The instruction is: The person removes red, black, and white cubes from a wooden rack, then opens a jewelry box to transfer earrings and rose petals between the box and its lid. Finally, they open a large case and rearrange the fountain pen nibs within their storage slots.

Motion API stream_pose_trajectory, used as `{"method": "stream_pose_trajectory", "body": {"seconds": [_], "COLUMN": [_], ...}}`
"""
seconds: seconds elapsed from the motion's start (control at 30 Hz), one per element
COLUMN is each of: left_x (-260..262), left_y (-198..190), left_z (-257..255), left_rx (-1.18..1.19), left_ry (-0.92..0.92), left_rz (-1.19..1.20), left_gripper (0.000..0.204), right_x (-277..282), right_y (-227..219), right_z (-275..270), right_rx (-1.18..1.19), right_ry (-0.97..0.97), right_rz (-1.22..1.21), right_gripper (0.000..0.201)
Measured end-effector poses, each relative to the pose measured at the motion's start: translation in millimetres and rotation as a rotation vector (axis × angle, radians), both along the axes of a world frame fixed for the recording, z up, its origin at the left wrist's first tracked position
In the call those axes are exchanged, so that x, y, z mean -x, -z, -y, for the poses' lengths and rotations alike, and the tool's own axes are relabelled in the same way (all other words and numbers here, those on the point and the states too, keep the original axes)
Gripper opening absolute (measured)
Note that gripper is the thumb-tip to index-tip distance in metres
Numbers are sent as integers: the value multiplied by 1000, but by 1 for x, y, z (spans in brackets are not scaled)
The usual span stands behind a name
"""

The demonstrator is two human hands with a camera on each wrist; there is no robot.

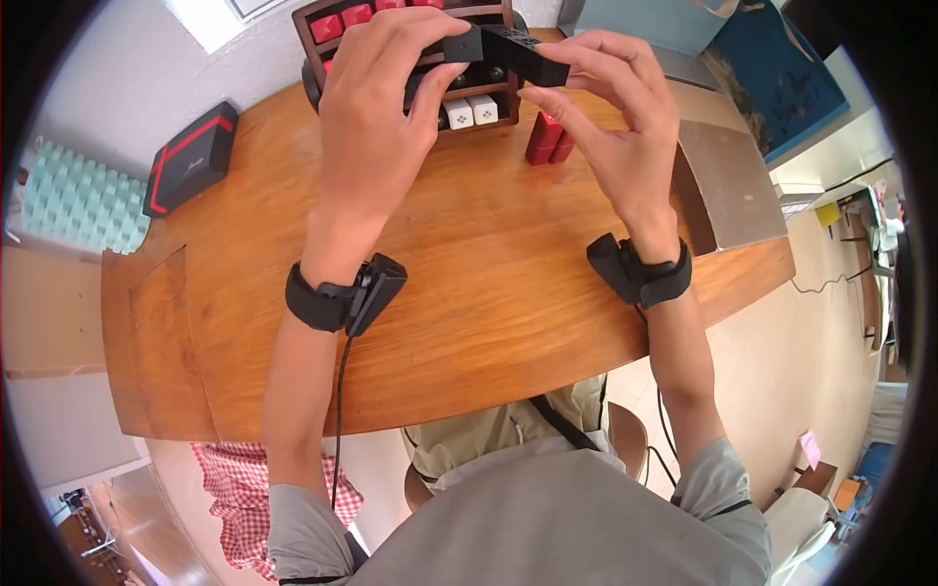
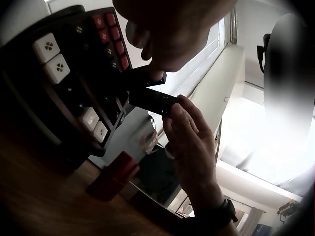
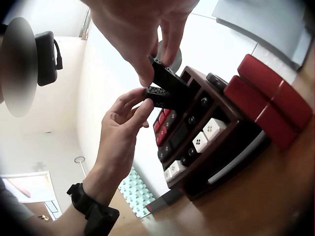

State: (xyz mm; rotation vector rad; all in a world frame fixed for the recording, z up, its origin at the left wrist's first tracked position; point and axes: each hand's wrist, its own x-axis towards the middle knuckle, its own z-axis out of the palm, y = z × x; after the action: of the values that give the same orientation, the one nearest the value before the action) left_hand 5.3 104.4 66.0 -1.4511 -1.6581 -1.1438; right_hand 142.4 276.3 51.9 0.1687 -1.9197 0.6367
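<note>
My left hand [image 1: 376,112] pinches a small black box [image 1: 463,46] between thumb and fingers. A second, longer black box [image 1: 532,61] is gripped at its end by my right hand [image 1: 630,122]. The two boxes are held close together in front of a dark wooden rack [image 3: 236,120], overlapping in the head view. The rack's shelves carry red boxes [image 1: 327,27], white boxes [image 1: 472,112] with clover-like marks, and black pieces. Just right of the rack, a pair of dark red boxes [image 1: 547,142] stands side by side on the wooden table [image 1: 469,283].
A black case with a red band [image 1: 193,158] lies at the table's left back, beside a mint-green studded roll [image 1: 86,198]. Along the right edge stands a brown cardboard box [image 1: 733,186], with a blue box [image 1: 777,78] behind it. Cables trail from both wrist cameras.
</note>
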Motion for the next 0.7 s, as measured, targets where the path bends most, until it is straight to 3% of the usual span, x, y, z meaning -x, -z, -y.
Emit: {"method": "stream_pose_trajectory", "body": {"seconds": [0.27,0.33,0.47,0.53,0.7], "left_x": [13,12,9,8,5], "left_y": [15,16,17,17,18], "left_z": [0,0,0,0,0], "left_rx": [42,93,133,183,212], "left_ry": [-109,-204,-265,-299,-312], "left_rz": [-79,-109,-134,-153,-135], "left_gripper": [29,33,39,45,48], "right_x": [19,25,31,26,27], "right_y": [4,2,-3,-15,-8], "right_z": [13,15,21,26,25], "right_rx": [-128,-4,69,-125,-204], "right_ry": [129,104,93,194,262], "right_rz": [-2,136,125,150,228], "right_gripper": [33,33,30,38,55]}}
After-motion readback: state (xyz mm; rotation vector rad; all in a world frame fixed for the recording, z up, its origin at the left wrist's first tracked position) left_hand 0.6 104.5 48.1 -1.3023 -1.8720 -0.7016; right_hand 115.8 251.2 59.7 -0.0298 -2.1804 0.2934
